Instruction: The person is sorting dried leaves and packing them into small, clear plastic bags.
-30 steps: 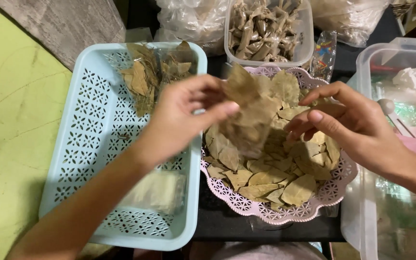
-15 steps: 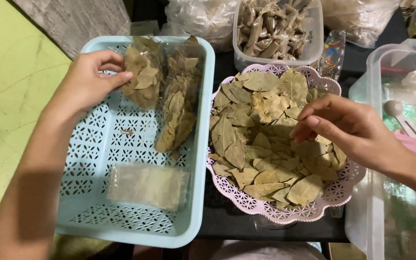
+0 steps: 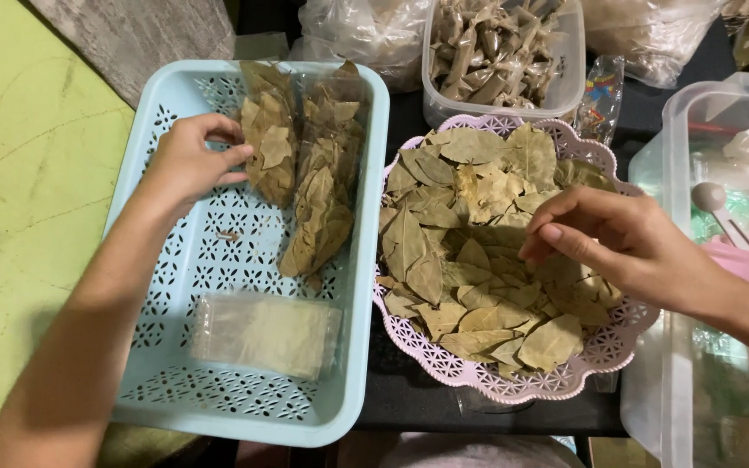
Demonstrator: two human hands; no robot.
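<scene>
My left hand [image 3: 185, 165] reaches into the light blue perforated basket [image 3: 218, 260], its fingertips pinching the edge of a clear packet of dried leaves [image 3: 270, 143]. A second filled packet [image 3: 327, 191] lies beside it to the right. My right hand [image 3: 626, 247] hovers over the pink scalloped basket [image 3: 496, 386], fingers extended and together, tips touching the loose dried leaves [image 3: 470, 286] heaped in it. Nothing shows in that hand.
A flat stack of empty clear bags [image 3: 266, 334] lies at the blue basket's near end. A clear tub of dried pieces [image 3: 500, 52] and plastic bags [image 3: 357, 35] stand behind. A big clear plastic box [image 3: 695, 173] is at the right, a green surface [image 3: 19, 173] at the left.
My left hand carried a filled packet from above the pink basket into the blue basket and laid it down, then shifted to the left packet. My right hand stayed over the leaves.
</scene>
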